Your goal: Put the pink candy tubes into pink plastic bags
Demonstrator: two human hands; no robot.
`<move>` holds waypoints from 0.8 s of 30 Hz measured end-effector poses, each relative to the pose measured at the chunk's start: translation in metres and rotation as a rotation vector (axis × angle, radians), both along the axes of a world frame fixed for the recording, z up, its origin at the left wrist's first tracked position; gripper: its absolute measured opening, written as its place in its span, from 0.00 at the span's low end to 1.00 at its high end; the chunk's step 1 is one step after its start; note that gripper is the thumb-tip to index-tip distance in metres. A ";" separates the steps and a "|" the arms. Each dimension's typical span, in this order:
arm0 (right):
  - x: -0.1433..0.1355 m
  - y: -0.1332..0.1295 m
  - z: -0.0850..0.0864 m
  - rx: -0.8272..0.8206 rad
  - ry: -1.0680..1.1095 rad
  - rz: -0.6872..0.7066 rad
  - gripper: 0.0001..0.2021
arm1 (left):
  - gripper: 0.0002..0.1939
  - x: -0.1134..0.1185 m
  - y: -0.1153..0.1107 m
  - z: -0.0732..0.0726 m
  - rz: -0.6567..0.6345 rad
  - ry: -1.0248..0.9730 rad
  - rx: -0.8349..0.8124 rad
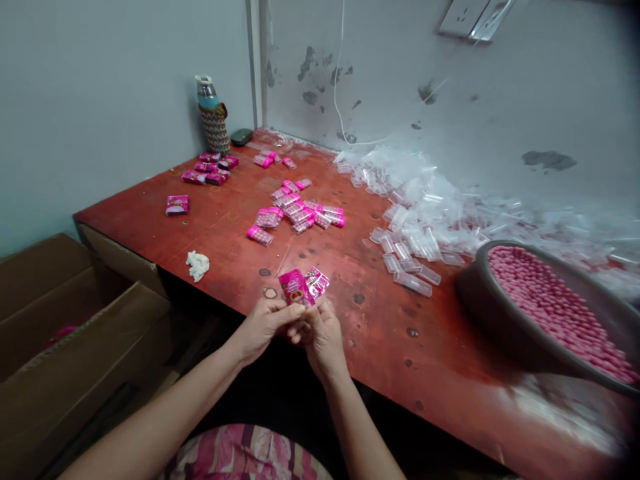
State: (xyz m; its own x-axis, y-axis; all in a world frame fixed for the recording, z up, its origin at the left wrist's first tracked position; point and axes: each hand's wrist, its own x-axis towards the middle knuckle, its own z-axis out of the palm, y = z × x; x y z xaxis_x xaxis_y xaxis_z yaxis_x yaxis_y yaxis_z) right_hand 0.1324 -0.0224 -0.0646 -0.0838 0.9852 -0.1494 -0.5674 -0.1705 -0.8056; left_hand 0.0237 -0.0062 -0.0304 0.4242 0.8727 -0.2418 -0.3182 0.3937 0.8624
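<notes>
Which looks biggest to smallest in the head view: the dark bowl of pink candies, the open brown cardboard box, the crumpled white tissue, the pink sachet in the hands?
1. Open brown cardboard box
2. Dark round bowl of pink candies, though it sits close to the camera
3. Pink printed sachet and crumpled white tissue: these look alike, so unranked.

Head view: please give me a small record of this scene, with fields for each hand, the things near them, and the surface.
left hand: holds the pink packet at the table's near edge
right hand: holds the same pink packet together with a small clear tube of pink beads
table: red, worn surface
centre: filled tubes in a loose group
right: dark bowl full of pink beads; a heap of empty clear tubes behind it
far left: more pink packets, a bottle
floor left: cardboard box
</notes>
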 end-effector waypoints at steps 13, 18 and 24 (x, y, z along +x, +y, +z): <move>0.040 0.005 0.016 -0.012 -0.279 -0.072 0.10 | 0.20 -0.051 0.031 0.000 0.360 0.652 0.598; 0.052 0.002 0.013 -0.027 -0.376 -0.069 0.09 | 0.19 0.014 0.062 -0.040 -0.009 1.119 1.010; 0.064 0.008 0.016 0.007 -0.537 -0.056 0.10 | 0.13 0.020 0.069 -0.050 0.026 1.165 1.094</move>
